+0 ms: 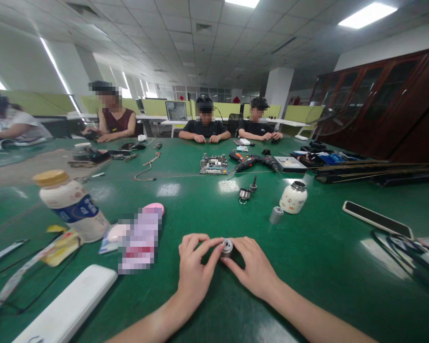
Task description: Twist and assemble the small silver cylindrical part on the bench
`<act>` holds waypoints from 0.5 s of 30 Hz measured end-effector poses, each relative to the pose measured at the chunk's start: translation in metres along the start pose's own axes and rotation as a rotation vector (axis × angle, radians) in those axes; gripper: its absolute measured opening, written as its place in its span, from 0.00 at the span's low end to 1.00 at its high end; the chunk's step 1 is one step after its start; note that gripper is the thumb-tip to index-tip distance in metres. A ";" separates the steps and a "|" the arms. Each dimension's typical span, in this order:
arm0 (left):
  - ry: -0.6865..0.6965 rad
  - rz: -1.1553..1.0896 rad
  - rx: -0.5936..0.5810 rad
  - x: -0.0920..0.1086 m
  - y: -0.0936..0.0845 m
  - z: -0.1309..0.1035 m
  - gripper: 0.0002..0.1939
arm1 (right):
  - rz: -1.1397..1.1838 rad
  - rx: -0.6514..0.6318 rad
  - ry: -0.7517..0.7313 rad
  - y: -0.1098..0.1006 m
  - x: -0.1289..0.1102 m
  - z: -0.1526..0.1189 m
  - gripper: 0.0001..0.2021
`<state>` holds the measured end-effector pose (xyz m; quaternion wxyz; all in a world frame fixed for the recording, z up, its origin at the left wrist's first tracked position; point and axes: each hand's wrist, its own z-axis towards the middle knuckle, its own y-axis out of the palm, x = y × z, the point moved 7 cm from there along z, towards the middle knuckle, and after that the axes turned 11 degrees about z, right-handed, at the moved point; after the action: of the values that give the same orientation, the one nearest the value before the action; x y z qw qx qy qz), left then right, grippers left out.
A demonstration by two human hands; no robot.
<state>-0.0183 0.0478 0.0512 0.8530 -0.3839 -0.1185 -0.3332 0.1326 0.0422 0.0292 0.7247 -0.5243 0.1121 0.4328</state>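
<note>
My left hand (196, 267) and my right hand (252, 267) meet just above the green table, fingertips pinched from both sides round a small grey cylindrical part (227, 247). Its round top with dark openings faces up. Beyond my right hand stands a similar grey cylinder (276, 215), beside a white bottle (293, 197) with a bare metal neck and small printed pictures. Farther off lie a small metal cup-like piece (244, 194) with a ring and a dark stopper-like piece (253, 184).
At left are a capped plastic bottle (71, 205), a lilac packet (143, 238) and a long white case (71, 305). A circuit board (213, 164) and power drills (257, 162) lie ahead. A phone (377, 219) and cables (403, 257) are right. Several people sit across the table.
</note>
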 end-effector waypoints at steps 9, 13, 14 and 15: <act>-0.018 -0.130 -0.064 -0.004 0.007 -0.001 0.07 | 0.044 -0.062 -0.019 0.005 -0.001 -0.001 0.13; -0.027 -0.172 -0.105 -0.003 0.010 -0.001 0.07 | 0.042 -0.071 -0.010 0.005 -0.001 -0.002 0.13; -0.028 -0.176 -0.114 -0.003 0.011 -0.001 0.07 | 0.039 -0.069 -0.011 0.005 -0.001 -0.002 0.12; -0.027 -0.177 -0.120 -0.002 0.011 -0.001 0.07 | 0.037 -0.067 -0.012 0.005 -0.002 -0.002 0.12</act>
<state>-0.0128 0.0538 0.0435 0.7939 -0.4269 -0.1433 -0.4086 0.1282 0.0401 0.0258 0.6994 -0.5434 0.1027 0.4528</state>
